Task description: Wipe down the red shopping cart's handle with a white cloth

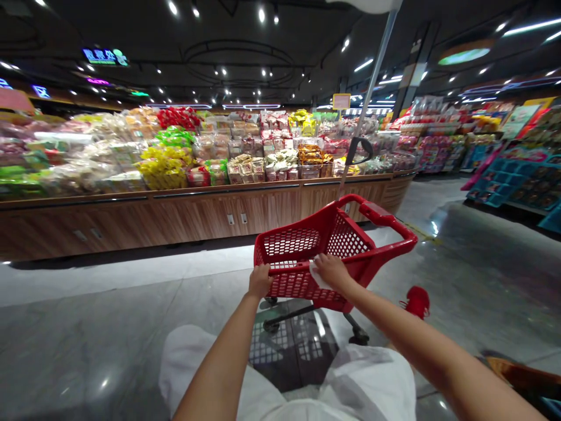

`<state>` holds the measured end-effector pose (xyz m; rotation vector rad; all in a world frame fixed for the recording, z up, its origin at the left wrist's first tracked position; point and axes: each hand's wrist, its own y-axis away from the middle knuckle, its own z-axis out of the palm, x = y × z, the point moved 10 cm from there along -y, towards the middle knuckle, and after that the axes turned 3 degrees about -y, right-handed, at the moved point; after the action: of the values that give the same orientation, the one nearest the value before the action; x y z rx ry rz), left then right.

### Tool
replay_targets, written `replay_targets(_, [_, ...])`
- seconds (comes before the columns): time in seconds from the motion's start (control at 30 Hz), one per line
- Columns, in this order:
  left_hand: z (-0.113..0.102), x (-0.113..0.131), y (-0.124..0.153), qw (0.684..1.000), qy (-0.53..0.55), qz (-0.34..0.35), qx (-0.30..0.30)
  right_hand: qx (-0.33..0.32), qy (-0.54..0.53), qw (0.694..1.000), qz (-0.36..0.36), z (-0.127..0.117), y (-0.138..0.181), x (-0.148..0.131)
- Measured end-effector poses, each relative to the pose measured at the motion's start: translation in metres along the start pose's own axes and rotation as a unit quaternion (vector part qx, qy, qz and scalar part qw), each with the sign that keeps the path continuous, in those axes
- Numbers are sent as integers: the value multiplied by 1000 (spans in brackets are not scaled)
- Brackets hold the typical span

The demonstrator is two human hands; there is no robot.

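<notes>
Head camera on a bright-lit supermarket aisle, and right at centre sits a red plastic shopping cart (322, 228) with a lattice-walled basket, angled just ahead of the person's knees! Both bare hands are on its near side. Left hand (260, 279) first: fingers curled over the near corner of the basket, clamped on the red rim. Over to the right hand (332, 271), farther along that same edge, fingers bent down and closed on a thin white sheet (319, 277), paper or cloth, I cannot tell which. That sheet lies under the fingers, against the near wall, its loose part draping down the outer lattice. The red curved push handle (394, 225) stands beyond the right hand, well apart from both grips. Behind the cart, a slim grey metal pole (377, 64) with a black loop-shaped grip (359, 151) slants upward; whether it joins the cart is unclear. White trousers (368, 380) fill the near foreground, a red laced shoe (417, 301) stands on the glossy grey floor (109, 327) to the right, and a wood-panelled counter (197, 216) runs behind, piled with yellow (169, 166), green and red wrapped packets!
</notes>
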<state>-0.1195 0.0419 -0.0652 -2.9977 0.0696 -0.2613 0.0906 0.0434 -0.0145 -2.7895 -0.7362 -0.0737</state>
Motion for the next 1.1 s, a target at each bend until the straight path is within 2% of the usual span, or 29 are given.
replay_targets(0.1, [5, 8, 6, 999, 18, 16, 30, -19, -38, 998, -43, 21, -33, -83])
replay_targets(0.17, [8, 9, 10, 998, 34, 27, 36, -7, -54, 996, -71, 25, -46, -123])
replay_targets(0.23, [11, 6, 14, 998, 45, 39, 34, 2, -57, 994, -89, 25, -49, -138])
replay_targets(0.27, [11, 3, 15, 997, 47, 44, 33, 0, -54, 994, -91, 24, -47, -134])
replay_targets(0.3, [10, -1, 16, 997, 48, 46, 33, -7, -48, 995, -89, 23, -43, -123])
replay_targets(0.37, [7, -11, 16, 997, 48, 43, 38, -26, -29, 996, -77, 18, -27, -80])
replay_targets(0.53, [1, -32, 11, 998, 43, 38, 36, 4, 43, 998, -50, -25, 30, 61])
replay_targets(0.6, [0, -34, 8, 998, 32, 36, 35, 20, 58, 997, -53, -40, 43, 91])
replay_targets(0.67, [0, -35, 6, 999, 20, 26, 36, 21, 62, 997, -44, -43, 42, 95])
replay_targets(0.7, [0, -34, 6, 999, 15, 19, 36, 16, 61, 997, -38, -39, 37, 88])
replay_targets(0.77, [-1, -32, 5, 999, 7, 4, 34, 4, 47, 998, -35, -25, 22, 53])
replay_targets(0.9, [-2, -29, 9, 1000, -2, -15, 26, 6, -11, 999, -51, 5, -16, -48])
replay_targets(0.97, [-3, -28, 12, 1000, -5, -19, 23, 6, -32, 998, -56, 15, -31, -88])
replay_targets(1.03, [-3, -28, 15, 1000, -6, -21, 22, 6, -37, 998, -57, 20, -39, -110])
replay_targets(1.1, [-3, -30, 17, 1000, -4, -15, 21, 3, -34, 997, -67, 20, -37, -111])
